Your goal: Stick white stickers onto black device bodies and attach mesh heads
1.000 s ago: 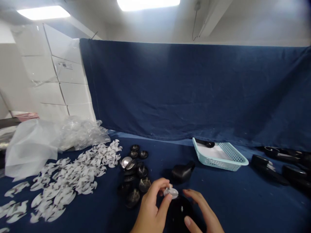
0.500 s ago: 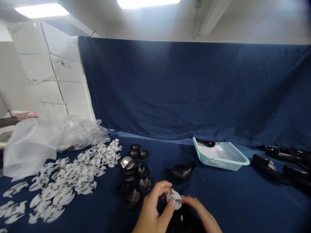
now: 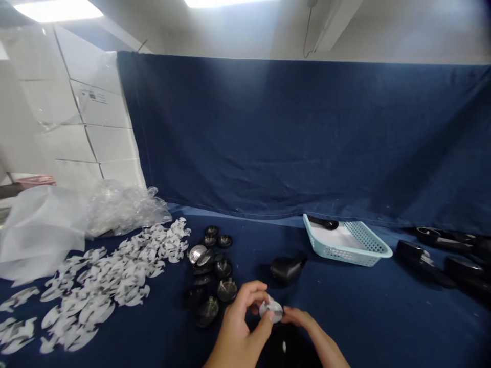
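Observation:
Between thumb and fingers, my left hand (image 3: 245,317) pinches a small round white plastic disc (image 3: 275,311), with a raised grey part on its face. My right hand (image 3: 307,324) has its fingertips closed at the disc's right edge; part of its grip is hidden. Just below lies a dark object, hard to make out, with a small white piece (image 3: 284,347) on it. Beyond my hands rests a black curved plastic part (image 3: 287,268). Several dark round caps (image 3: 227,290) sit left of my left hand, one showing a silvery perforated face (image 3: 197,254).
A large heap of white plastic pieces (image 3: 111,276) spreads over the left of the blue cloth. Clear bags (image 3: 118,207) and white boxes (image 3: 111,110) stand behind it. At right are a light-blue basket (image 3: 345,253) and black handled parts (image 3: 420,263). A blue curtain (image 3: 268,138) hangs behind.
The white disc has tilted and moved slightly up and left with both hands. The camera view has shifted a little; the other things appear to stay in place.

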